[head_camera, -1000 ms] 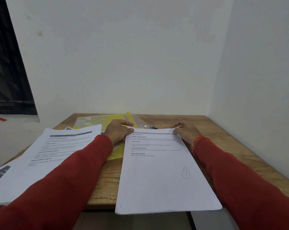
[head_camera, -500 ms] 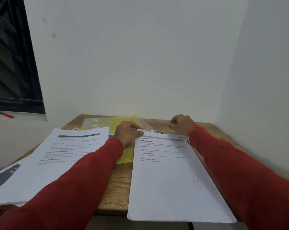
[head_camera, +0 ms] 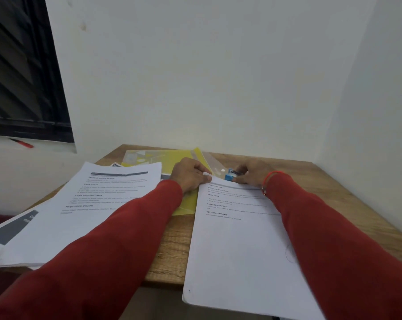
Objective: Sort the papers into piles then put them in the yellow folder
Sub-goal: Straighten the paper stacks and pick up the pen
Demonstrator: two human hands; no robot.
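- Wooden worktop (head_camera: 172, 245) in a white corner: two paper piles, left pile (head_camera: 80, 211) and right pile (head_camera: 237, 250), none filed.
- Yellow folder (head_camera: 170, 158) lies behind.
- Left hand (head_camera: 190, 175) fingers pinch the right pile's corner; right hand (head_camera: 253, 174) grips a small blue object (head_camera: 230, 175).

Bare table (head_camera: 172, 245) strip between paper stacks (head_camera: 84, 215)

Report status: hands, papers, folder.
Left hand pinching right pile top corner; right hand gripping a small blue object. Left pile lies flat. Yellow folder partly covered by both piles.
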